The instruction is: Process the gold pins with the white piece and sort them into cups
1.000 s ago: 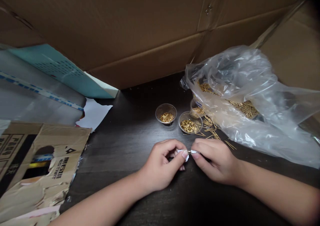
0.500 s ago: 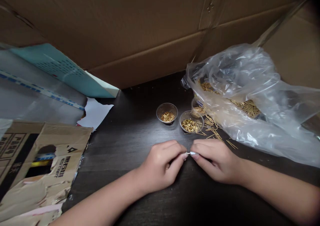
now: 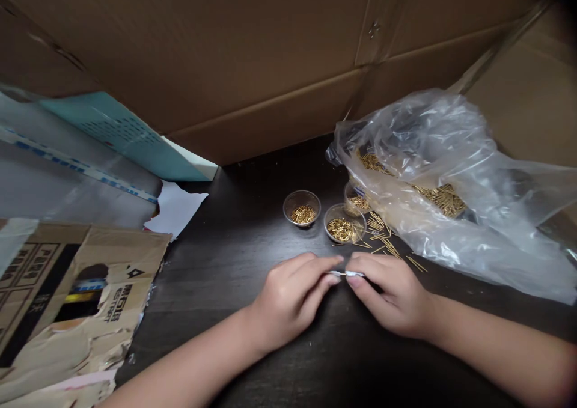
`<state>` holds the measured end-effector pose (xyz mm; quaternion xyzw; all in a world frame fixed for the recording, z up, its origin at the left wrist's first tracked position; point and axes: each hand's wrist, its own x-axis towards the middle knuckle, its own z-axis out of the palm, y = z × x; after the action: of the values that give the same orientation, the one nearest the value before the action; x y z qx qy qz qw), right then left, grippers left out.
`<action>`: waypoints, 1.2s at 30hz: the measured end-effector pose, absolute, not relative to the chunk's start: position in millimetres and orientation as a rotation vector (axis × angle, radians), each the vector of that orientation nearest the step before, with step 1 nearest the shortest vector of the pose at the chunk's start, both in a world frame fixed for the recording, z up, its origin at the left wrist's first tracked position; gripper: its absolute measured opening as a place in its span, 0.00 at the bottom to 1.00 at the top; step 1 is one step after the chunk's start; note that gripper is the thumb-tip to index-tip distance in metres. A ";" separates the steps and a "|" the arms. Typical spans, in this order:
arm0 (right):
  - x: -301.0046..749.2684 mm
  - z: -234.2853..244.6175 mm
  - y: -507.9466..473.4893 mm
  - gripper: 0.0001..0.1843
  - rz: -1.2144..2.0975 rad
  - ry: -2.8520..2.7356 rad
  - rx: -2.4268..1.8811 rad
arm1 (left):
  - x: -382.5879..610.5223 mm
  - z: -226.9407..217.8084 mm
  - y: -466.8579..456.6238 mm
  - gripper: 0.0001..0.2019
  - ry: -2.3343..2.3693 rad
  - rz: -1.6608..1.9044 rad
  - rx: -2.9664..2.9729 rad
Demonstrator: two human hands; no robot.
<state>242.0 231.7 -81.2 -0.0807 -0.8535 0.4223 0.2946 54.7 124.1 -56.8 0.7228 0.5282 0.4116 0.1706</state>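
My left hand [image 3: 288, 297] and my right hand [image 3: 394, 294] meet over the dark table, fingertips almost touching. Between them runs a thin brass pin [image 3: 343, 273], with small white pieces at both sets of fingertips; what these are is too small to tell. My right thumb and index finger pinch one end. On the other side, my left thumb and index finger sit loosely around the white piece, slightly apart. Just beyond the hands are clear plastic cups of small brass parts: a left cup [image 3: 302, 208], a middle cup [image 3: 345, 223] and a back cup [image 3: 357, 197].
Loose brass pins [image 3: 385, 240] lie beside the cups. A clear plastic bag [image 3: 451, 155] with many more pins spreads over the right side. Cardboard walls [image 3: 270, 53] stand behind. Torn cardboard [image 3: 103, 300], a white paper scrap [image 3: 180, 207] and a pale blue box [image 3: 126, 134] are at left.
My left index finger has straightened and lifted off the thumb, exposing the white piece and more of the pin. Both hands stay in nearly the same place; the view has shifted slightly.
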 end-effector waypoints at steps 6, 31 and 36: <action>240.4 -79.2 235.4 0.09 1.066 -2.212 -0.320 | 33.5 -32.5 134.1 0.06 1.765 1.148 1.956; 238.1 -81.6 235.3 0.12 1.063 -2.215 -0.304 | 33.7 34.4 249.4 0.11 1.787 -0.808 2.332; 237.5 -81.4 235.4 0.11 1.066 -2.223 -0.294 | 26.0 33.9 245.4 0.12 1.753 -0.736 2.366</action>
<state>237.5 235.4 -81.4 -0.1119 -0.8471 0.4064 0.3235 26.0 245.4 33.9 0.7785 0.5767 -0.2420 0.0531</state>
